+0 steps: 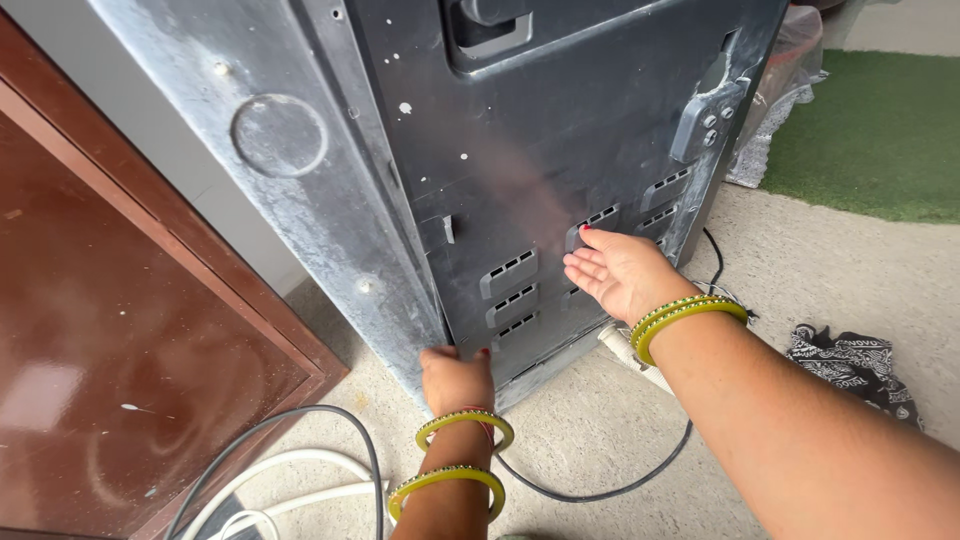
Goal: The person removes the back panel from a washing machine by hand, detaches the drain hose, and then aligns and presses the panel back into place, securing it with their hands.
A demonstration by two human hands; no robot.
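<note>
A big dusty grey metal machine back (pixel 520 160) fills the upper middle of the frame. It leans a little, and white dust and specks lie all over it. Small vent slots (pixel 512 268) sit in rows on its lower part.

The left hand (pixel 457 378) is at the bottom middle of the frame. Its fingers are curled around the bottom corner of the metal back and hold it tight. Two yellow-green bangles (pixel 463 423) ring that wrist.

The right hand (pixel 618 272) is in the middle, a bit to the right. It is flat and spread out, fingers close together, with the fingertips touching the metal by the vent slots. It holds nothing. Yellow-green bangles (pixel 686 318) ring that wrist too.

A black cord (pixel 600 492) loops on the pale concrete floor (pixel 800 260) below the hands. White hoses (pixel 290 480) curl at the bottom left. A dark red-brown wooden door (pixel 130 340) stands at the left. A black patterned cloth (pixel 860 365) lies at the right, and green fake grass (pixel 880 130) shows at the upper right, with crinkly clear plastic (pixel 775 90) beside it.
</note>
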